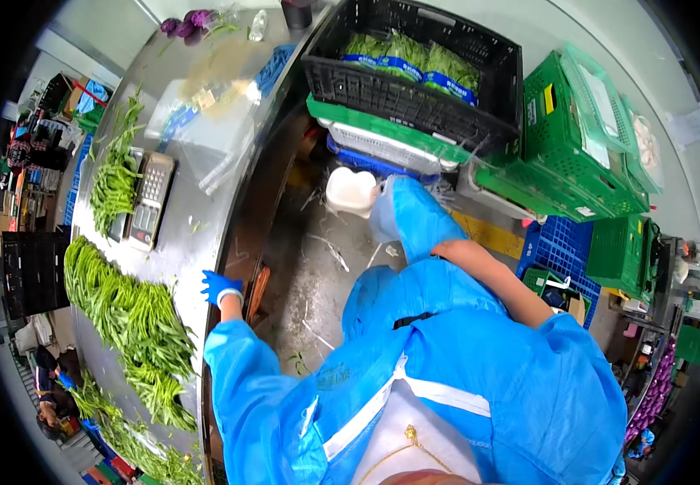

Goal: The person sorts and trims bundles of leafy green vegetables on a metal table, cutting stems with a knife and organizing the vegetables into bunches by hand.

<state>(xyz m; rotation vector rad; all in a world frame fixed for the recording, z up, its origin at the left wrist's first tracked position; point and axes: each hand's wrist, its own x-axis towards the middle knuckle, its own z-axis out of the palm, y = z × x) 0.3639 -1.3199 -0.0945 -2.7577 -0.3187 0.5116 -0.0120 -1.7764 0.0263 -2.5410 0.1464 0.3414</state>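
Observation:
My left hand (222, 288), in a blue glove with a white cuff, rests at the edge of the metal table (204, 234) with its fingers spread. It holds nothing. Beside it on the table lies a long row of leafy green vegetables (128, 307). My right forearm (499, 279) is bare and reaches forward to blue fabric (419, 214). The fingers of my right hand cannot be made out there. Close to that fabric is a white lobed tray or stool (352, 191), low above the floor; whether my right hand touches it, I cannot tell.
A keypad scale (152, 194) stands on the table near more greens (115, 190). Ahead, a black crate (415, 101) holds bagged greens (406, 58). Green crates (556, 137) are stacked at right. Another person (47, 392) is at far left. Scraps litter the wet floor (309, 283).

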